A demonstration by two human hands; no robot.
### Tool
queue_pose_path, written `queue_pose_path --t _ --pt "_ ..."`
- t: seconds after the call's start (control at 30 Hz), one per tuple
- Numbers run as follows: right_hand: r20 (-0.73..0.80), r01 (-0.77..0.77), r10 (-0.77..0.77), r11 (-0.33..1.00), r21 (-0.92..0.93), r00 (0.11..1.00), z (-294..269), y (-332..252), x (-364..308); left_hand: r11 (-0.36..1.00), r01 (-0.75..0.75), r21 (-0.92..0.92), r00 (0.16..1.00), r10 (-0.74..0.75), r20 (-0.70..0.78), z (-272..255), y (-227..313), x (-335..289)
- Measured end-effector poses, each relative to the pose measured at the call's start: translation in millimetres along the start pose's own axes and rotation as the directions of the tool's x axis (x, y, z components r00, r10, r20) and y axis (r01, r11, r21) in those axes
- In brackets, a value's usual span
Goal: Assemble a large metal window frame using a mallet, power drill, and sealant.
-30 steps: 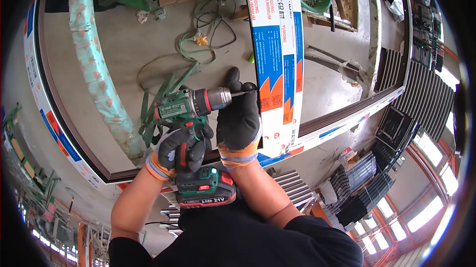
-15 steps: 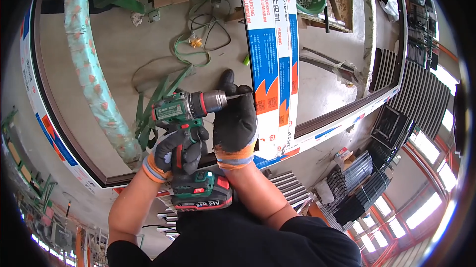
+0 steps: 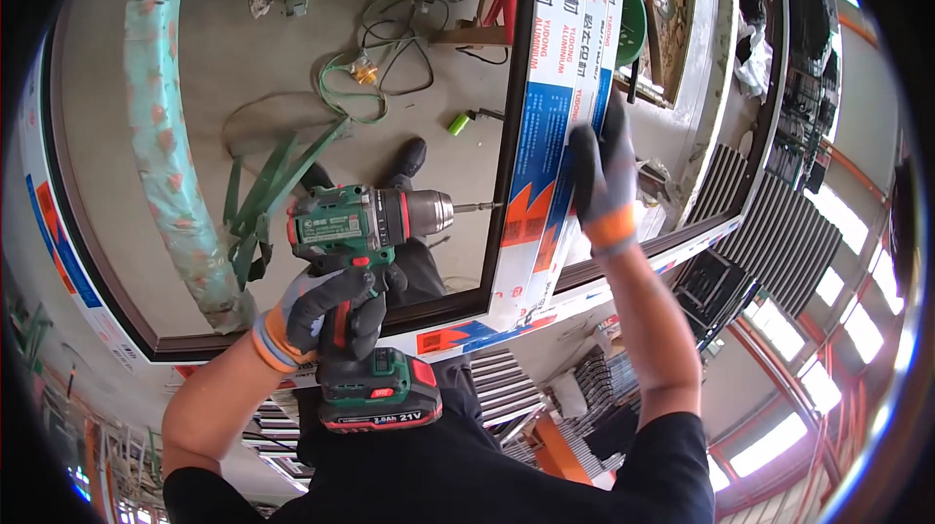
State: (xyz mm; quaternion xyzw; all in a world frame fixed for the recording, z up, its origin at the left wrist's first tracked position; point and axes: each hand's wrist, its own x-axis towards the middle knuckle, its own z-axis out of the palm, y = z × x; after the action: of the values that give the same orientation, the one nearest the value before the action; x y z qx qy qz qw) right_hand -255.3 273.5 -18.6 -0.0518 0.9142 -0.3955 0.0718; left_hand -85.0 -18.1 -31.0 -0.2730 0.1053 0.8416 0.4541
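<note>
My left hand (image 3: 336, 315) is wrapped round the grip of a green and black cordless drill (image 3: 365, 217), in a dark glove with an orange cuff. Its bit points right, and the tip meets the dark left side of an upright bar (image 3: 545, 149) covered in white, blue and orange film. On the bar's other side is my right hand (image 3: 606, 168), gloved alike, with fingers stretched along the right edge and thumb apart. It appears to rest against the bar. The bar joins the lower rail of a large brown frame (image 3: 438, 312).
A long roll in green patterned wrap (image 3: 161, 134) lies inside the frame at left. Green metal strips (image 3: 282, 173), a tangled cable (image 3: 365, 100) and a small lime-green object (image 3: 459, 123) are on the floor. A green basin (image 3: 631, 22) stands partly behind the bar.
My right hand has left the drill bit at the bar's left side and moved across to its right side. The bar appears further right in view; the drill stays in my left hand.
</note>
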Motion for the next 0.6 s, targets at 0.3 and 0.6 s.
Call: queue_pose_path --t 0.3,0.6 --pt "-0.001 -0.150 0.155 0.959 0.242 0.988 26 -10 31 0.999 -0.046 0.024 0.993 0.049 -0.109 5 3 -1" --pt "-0.026 -0.131 0.149 0.930 0.343 0.989 7 31 20 0.965 0.003 -0.264 0.999 0.007 0.037 -9 5 -2"
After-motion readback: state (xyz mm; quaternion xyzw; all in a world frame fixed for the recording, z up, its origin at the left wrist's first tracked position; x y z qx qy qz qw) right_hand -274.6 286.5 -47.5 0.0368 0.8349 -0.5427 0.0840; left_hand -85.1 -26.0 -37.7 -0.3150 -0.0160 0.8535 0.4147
